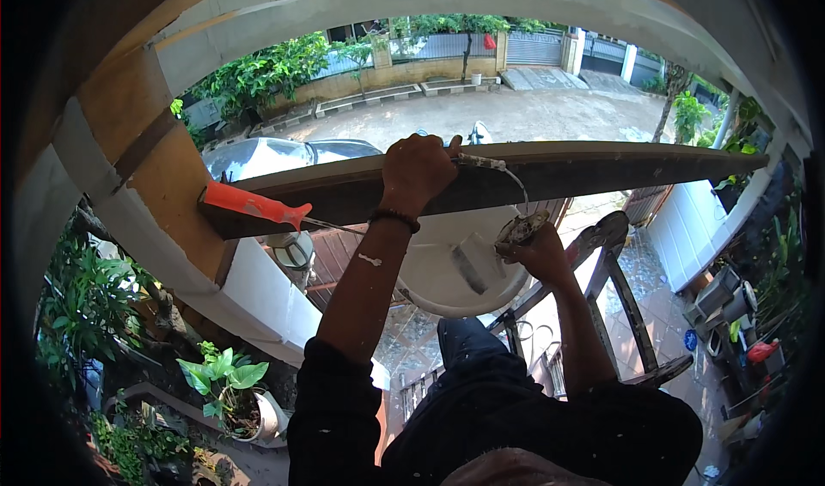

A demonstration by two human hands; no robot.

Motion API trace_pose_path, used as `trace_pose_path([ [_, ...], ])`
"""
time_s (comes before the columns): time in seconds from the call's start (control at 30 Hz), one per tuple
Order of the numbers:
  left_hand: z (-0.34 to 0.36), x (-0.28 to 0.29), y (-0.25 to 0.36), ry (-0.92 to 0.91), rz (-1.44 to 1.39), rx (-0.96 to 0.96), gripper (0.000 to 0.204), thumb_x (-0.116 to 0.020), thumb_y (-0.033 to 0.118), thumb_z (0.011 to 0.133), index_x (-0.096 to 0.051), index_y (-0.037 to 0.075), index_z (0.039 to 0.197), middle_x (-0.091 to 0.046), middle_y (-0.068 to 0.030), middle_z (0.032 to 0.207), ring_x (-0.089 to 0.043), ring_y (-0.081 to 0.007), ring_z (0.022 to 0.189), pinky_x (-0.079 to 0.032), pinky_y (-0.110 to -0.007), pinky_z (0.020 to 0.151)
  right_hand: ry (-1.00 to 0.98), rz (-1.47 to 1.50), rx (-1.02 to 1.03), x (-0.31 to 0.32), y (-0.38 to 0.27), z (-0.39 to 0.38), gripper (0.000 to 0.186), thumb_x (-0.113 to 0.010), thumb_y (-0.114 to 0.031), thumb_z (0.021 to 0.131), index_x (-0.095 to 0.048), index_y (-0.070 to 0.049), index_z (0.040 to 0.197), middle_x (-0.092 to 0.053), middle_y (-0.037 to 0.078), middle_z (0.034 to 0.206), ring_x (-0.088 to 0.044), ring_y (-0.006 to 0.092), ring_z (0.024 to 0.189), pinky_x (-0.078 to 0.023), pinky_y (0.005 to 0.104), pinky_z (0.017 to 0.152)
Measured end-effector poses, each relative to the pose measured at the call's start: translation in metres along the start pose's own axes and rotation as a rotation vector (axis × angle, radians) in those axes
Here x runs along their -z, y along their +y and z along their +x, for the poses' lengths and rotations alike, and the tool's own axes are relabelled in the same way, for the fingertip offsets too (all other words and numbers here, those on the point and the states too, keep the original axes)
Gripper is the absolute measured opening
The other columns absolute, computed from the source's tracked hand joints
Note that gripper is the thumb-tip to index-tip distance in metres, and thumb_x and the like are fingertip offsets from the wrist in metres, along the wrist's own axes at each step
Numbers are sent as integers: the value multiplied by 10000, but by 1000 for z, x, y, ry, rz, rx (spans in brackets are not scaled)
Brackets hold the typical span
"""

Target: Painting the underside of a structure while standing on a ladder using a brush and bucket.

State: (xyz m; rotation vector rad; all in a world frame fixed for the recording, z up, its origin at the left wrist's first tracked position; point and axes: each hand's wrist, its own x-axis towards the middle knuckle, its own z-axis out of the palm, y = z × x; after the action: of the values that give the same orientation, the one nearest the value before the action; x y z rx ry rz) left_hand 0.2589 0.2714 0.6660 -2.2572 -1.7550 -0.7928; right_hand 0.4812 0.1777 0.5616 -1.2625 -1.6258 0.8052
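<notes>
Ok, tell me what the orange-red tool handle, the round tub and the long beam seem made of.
Orange-red tool handle: probably moulded plastic, smooth with pale smears, from its bright colour and flared end.
Round tub: likely plastic, smooth and pale, judging by its curved, seamless wall.
Long beam: dull brown and possibly wood, though no grain shows clearly.

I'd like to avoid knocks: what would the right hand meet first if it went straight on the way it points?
Beyond the round, white-smeared object it holds, the right hand would probably meet the long, dark wooden beam first; depth is unclear, so it might pass beneath.
</notes>
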Motion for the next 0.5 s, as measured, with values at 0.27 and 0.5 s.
trace_pose_path([
  [0.27,1,-1,-1,6,8,-11,556,-470,475,1003,-752,41,800,-722,-204,826,-722,-342,835,-565,-428,782,41,122,-10,15,-15,2,240,-757,-113,854,-704,70,1001,-743,180,856,-744,223,754,-599,330,698],
  [0.5,2,-6,-4,68,-8,-46,544,-481,469,997,-748,43,789,-718,-198,819,-716,-337,833,-561,-426,776,-138,-293,156,-6,-7,-2,313,-749,-192,876,-690,28,1090,-737,181,927,-727,287,866,-568,403,792],
])
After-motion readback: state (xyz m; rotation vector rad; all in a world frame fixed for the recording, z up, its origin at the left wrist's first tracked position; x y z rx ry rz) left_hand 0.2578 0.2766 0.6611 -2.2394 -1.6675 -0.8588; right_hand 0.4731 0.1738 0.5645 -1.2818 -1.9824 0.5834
